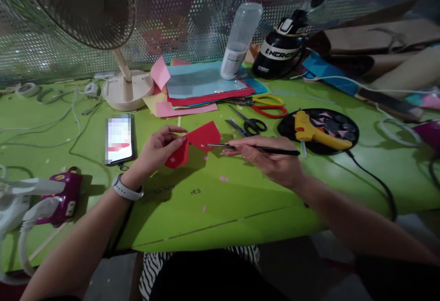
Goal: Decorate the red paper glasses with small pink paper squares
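Between its thumb and fingers, my left hand [158, 149] pinches a piece of red paper [208, 136]. The paper is folded or cut into two angled flaps, and a small pale patch shows on the lower one. My right hand [266, 156] is closed around a pair of slim black tweezers [280, 150]. Their thin tip points left and lies at the lower edge of the right flap; whether it touches the paper, I cannot tell. Tiny pink paper scraps [224, 179] are scattered on the green table [240, 218] beneath my hands.
Black scissors [252, 125] and yellow-red scissors [270, 106] lie behind my right hand. A yellow glue gun [316, 133] rests on a black plate [283, 129]. Stacked coloured paper [195, 80], a bottle [240, 39], a black jug [280, 51], a fan [120, 91], a phone [119, 139] and a power strip [65, 195] stand around.
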Motion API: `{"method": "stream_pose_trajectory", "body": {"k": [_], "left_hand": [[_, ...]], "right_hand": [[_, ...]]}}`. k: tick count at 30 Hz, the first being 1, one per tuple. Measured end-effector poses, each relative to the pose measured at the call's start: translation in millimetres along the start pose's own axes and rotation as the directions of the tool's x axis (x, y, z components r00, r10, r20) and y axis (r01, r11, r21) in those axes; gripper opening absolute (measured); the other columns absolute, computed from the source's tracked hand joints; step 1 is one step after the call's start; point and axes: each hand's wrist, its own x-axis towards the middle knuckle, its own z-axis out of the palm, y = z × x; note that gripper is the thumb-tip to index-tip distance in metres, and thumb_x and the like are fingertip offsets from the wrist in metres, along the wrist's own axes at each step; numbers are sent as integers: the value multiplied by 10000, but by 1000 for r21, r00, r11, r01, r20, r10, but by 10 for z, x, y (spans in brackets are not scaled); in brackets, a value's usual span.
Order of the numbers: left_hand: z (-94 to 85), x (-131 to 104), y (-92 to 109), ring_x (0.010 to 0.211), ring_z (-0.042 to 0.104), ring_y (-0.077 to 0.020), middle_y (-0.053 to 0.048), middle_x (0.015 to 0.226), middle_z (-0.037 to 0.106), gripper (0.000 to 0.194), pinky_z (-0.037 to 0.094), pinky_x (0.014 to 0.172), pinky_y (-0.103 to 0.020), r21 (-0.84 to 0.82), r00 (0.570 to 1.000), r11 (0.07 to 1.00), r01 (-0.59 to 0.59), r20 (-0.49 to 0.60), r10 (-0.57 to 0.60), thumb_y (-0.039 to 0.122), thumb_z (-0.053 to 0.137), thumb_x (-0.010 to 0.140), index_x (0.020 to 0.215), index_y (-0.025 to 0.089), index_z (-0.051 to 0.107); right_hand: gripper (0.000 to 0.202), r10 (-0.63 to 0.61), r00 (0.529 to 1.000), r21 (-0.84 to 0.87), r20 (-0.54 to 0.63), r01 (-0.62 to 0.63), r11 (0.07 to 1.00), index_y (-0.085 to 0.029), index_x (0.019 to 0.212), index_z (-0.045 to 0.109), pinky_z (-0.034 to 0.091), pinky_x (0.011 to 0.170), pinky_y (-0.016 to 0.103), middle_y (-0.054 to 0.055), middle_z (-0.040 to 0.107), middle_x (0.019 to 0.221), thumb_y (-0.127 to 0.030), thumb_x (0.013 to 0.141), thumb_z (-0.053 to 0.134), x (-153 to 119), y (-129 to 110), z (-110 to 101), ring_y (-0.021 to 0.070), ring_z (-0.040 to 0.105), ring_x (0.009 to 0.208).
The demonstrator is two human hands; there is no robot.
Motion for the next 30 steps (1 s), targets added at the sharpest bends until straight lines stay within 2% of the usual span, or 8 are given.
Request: {"method": "stream_pose_trajectory", "body": {"k": [3, 7, 12, 15, 19, 24, 30], "left_hand": [[78, -40, 4, 724, 656, -110, -65, 895, 727, 309, 504, 599, -202, 37, 997, 999, -2, 73, -1, 333, 684, 849, 1096, 158, 626], [135, -65, 7, 771, 659, -116, -74, 952, 732, 298, 509, 640, -214, 45, 992, 999, 8, 123, -14, 328, 666, 864, 1109, 165, 622], [137, -60, -15, 776, 652, -115, -69, 955, 730, 285, 510, 659, -224, 44, 991, 999, 2, 136, -8, 331, 661, 867, 1100, 171, 619], [137, -60, -21, 715, 630, -101, -61, 917, 722, 289, 490, 605, -212, 40, 990, 999, 14, 138, -20, 337, 656, 869, 1101, 168, 617], [142, -65, -11, 691, 616, -92, -48, 907, 716, 277, 473, 574, -202, 28, 991, 999, 32, 127, -35, 338, 659, 868, 1089, 176, 624], [139, -64, 0, 708, 629, -102, -48, 891, 720, 269, 483, 576, -204, -10, 995, 998, 56, 86, -55, 327, 677, 854, 1078, 184, 638], [141, -69, 10, 732, 640, -106, -51, 901, 724, 281, 507, 612, -208, -35, 996, 998, 48, 73, -46, 329, 690, 845, 1076, 177, 636]], "right_hand": [[189, -87, 994, -106, -58, 81, 991, -276, 1046, 743, 627, 622, 274, 1, 786, 864, -241, 921, 605, -2, -17, -3, 164, 748, 701], [188, -200, 978, -183, -60, 186, 965, -257, 1038, 750, 591, 564, 249, 0, 788, 866, -215, 902, 627, -7, 43, 13, 156, 741, 677], [175, -237, 970, -212, -55, 221, 952, -255, 1017, 758, 579, 566, 236, -3, 786, 839, -219, 894, 637, 5, 65, 34, 142, 730, 646], [171, -261, 964, -234, -54, 241, 942, -246, 1006, 758, 566, 545, 219, 2, 786, 827, -204, 894, 635, 13, 51, 40, 130, 721, 620], [176, -241, 969, -242, -56, 221, 945, -251, 1016, 753, 560, 525, 223, 1, 785, 823, -208, 895, 632, 14, 41, 12, 142, 729, 642], [164, -196, 977, -176, -89, 179, 968, -247, 996, 745, 607, 624, 239, 5, 786, 863, -195, 895, 627, 27, 25, -37, 150, 744, 715], [144, -71, 995, -95, -77, 63, 994, -213, 1004, 716, 625, 613, 248, 31, 782, 928, -250, 906, 618, 33, 3, -27, 156, 749, 712]]}}
